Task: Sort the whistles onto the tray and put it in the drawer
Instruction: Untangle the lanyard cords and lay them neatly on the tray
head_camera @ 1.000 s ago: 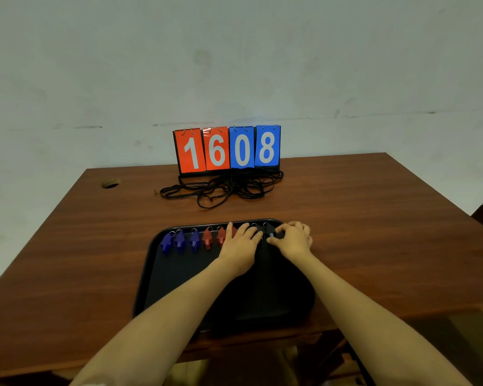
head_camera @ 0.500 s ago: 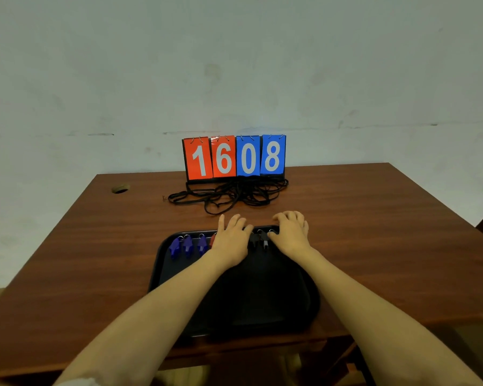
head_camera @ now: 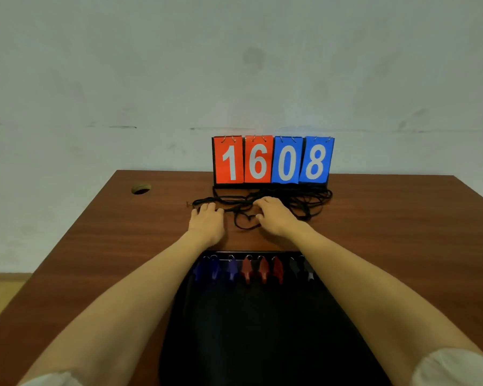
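Observation:
A black tray (head_camera: pixel 262 330) lies at the table's near edge between my forearms. Along its far rim the whistles stand in one row: three blue whistles (head_camera: pixel 215 270) on the left, three red whistles (head_camera: pixel 262 270) in the middle, dark whistles (head_camera: pixel 301 270) on the right. Beyond the tray lies a tangle of black cords (head_camera: pixel 304 201). My left hand (head_camera: pixel 207 221) rests palm down with its fingertips on the cords' left end. My right hand (head_camera: pixel 273 215) has fingers and thumb curled into the tangle's middle. No drawer is in view.
A flip scoreboard (head_camera: pixel 272 160) reading 1608 stands at the far edge of the brown wooden table (head_camera: pixel 388 232), right behind the cords. A round cable hole (head_camera: pixel 141 188) is at the table's far left. A pale wall is behind.
Both hands left the whistles on the tray's far rim and reached forward onto the black cords. The whole row of whistles now shows, and the view has tilted up.

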Demonstrator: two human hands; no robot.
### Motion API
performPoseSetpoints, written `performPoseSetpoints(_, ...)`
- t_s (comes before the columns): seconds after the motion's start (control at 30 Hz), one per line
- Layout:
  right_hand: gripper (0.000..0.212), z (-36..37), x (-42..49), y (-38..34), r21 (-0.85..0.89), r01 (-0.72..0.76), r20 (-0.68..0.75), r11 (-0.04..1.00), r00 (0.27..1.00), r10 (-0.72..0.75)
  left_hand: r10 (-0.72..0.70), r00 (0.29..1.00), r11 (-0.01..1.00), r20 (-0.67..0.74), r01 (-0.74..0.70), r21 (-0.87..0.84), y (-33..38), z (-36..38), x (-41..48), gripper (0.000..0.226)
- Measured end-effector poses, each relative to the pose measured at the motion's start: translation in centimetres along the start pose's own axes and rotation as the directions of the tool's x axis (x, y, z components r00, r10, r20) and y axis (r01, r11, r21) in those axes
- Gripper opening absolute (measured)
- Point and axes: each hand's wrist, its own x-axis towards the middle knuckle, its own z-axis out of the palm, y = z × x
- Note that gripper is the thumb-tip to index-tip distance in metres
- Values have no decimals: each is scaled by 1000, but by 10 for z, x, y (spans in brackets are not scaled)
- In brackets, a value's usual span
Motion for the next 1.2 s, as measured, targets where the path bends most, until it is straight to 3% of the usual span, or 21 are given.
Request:
performPoseSetpoints(0.27, 55, 34, 53, 2, 99, -70, 54, 993, 996, 65, -36, 996, 995, 80, 43, -93, -26, 35, 29, 49)
performPoseSetpoints(0.4, 35, 47, 58, 5, -23, -134, -71, 991, 989, 132, -19, 1000, 998, -13, 18, -58, -25, 43, 27, 46)
performPoseSetpoints(0.53, 23, 43, 51, 5, -37, -179, -90, 983, 980, 175, -2, 999, 998, -34, -1, -70, -28, 42, 18, 41)
performPoseSetpoints(0.73, 18, -4, 23, -6, 258, -167, -293, 952, 925, 242, -58, 997, 993, 49, 63, -101, -28, 26, -1, 38)
performPoseSetpoints(0.8, 17, -34, 13, -16, 397, -86, -332, 914, 915, 230, -82, 997, 980, -12, 79, -181, -19, 11, -11, 41)
performPoseSetpoints(0.93, 16, -99, -15, -43, 528, 92, -406, 845, 901, 156, -27, 978, 828, -206, -94, -553, 20, -42, -28, 59)
performPoseSetpoints(1.03, 14, -145, -41, -63, 550, 202, -470, 810, 877, 100, 48, 944, 692, -328, -268, -670, 59, -94, -38, 71)
performPoseSetpoints(1.1, 16, -171, -60, -73, 526, 275, -527, 804, 848, 54, 79, 910, 589, -406, -372, -718, 84, -125, -47, 65)
performPoseSetpoints(1.2, 20, -206, -89, -81, 498, 356, -601, 791, 799, 19, 95, 907, 476, -411, -404, -781, 110, -155, -60, 39)
